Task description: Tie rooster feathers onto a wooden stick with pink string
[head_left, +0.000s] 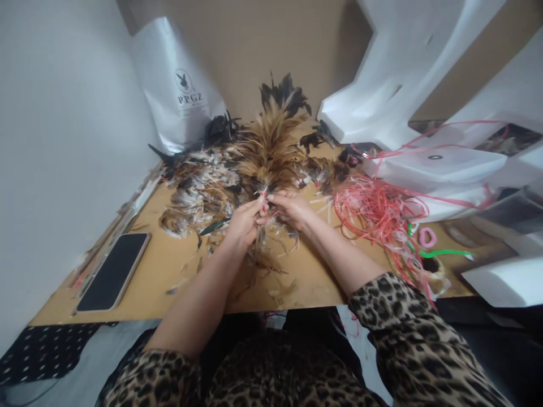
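A fan-shaped bundle of brown and tan feathers (pixel 269 150) stands up from the middle of the wooden table (pixel 178 271). My left hand (pixel 244 223) is closed around the bundle's base where the quills meet. My right hand (pixel 288 208) pinches the same spot from the right, fingertips touching a bit of pink string (pixel 263 199) wound there. Both hands meet at the bundle's stem. Loose feathers (pixel 199 189) lie scattered behind and under my hands.
A black phone (pixel 113 271) lies at the table's left. A tangle of pink plastic string (pixel 382 212) sits at the right, with a pink ring (pixel 427 237) and green strip (pixel 445 253). A white PPGZ bag (pixel 182 85) and white foam pieces (pixel 403 85) stand behind.
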`<action>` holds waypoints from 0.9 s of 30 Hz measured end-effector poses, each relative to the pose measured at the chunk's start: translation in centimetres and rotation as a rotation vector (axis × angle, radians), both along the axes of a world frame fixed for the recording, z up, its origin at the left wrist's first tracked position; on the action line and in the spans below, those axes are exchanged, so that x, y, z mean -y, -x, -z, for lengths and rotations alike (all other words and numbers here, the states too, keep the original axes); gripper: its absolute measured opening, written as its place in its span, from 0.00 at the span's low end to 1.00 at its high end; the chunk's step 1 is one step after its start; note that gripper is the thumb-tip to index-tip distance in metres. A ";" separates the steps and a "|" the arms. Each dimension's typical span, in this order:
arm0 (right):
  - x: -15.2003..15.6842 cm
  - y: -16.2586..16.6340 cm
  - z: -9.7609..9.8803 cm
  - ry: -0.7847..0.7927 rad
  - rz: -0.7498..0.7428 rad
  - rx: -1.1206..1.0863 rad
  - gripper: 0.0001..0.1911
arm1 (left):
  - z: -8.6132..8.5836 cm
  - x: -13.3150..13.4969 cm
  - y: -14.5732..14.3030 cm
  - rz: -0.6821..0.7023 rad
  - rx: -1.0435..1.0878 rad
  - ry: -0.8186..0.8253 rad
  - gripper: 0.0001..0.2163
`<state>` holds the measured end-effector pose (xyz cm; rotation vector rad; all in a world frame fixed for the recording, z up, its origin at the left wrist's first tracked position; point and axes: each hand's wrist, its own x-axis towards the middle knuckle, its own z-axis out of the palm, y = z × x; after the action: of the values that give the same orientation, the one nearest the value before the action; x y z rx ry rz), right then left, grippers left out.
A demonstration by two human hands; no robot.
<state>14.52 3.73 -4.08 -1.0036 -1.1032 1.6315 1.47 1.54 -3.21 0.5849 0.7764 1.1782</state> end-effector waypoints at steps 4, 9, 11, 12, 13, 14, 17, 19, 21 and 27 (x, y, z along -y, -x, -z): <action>0.5 0.9 -0.2 -0.025 0.086 0.035 0.22 | 0.2 0.0 0.1 -0.047 0.002 0.011 0.06; 1.3 1.2 -0.4 -0.050 0.058 0.078 0.22 | 0.6 0.1 0.4 -0.075 0.016 0.029 0.05; 1.5 0.4 -0.4 -0.068 0.000 0.177 0.20 | 0.6 0.0 0.8 -0.091 0.032 0.044 0.04; 1.6 -0.4 -0.4 -0.083 -0.048 0.254 0.18 | 0.5 -0.2 1.0 -0.104 0.047 0.053 0.04; 1.6 -1.3 -0.4 -0.102 -0.098 0.348 0.16 | 0.5 -0.3 1.3 -0.116 0.066 0.066 0.04; 1.5 -2.6 -0.4 -0.130 -0.142 0.451 0.15 | 0.4 -0.4 1.6 -0.128 0.090 0.077 0.04; 0.8 -7.0 -0.6 -0.273 -0.063 0.787 0.14 | 0.2 -0.8 2.2 -0.141 0.149 0.114 0.05; 0.0 -9.8 -0.8 -0.327 0.184 1.043 0.11 | 0.3 -0.9 2.3 -0.129 0.162 0.136 0.06; -0.8 -11.8 -0.9 -0.348 0.345 1.287 0.10 | 0.5 -1.0 2.1 -0.114 0.166 0.147 0.06; -2.2 -12.3 -0.8 -0.436 0.267 1.775 0.16 | 0.6 -0.7 1.6 -0.109 0.154 0.142 0.04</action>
<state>26.82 5.92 -3.24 -2.1431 -2.0636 -0.1470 -0.11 2.20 -3.84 0.3334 0.7599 1.2413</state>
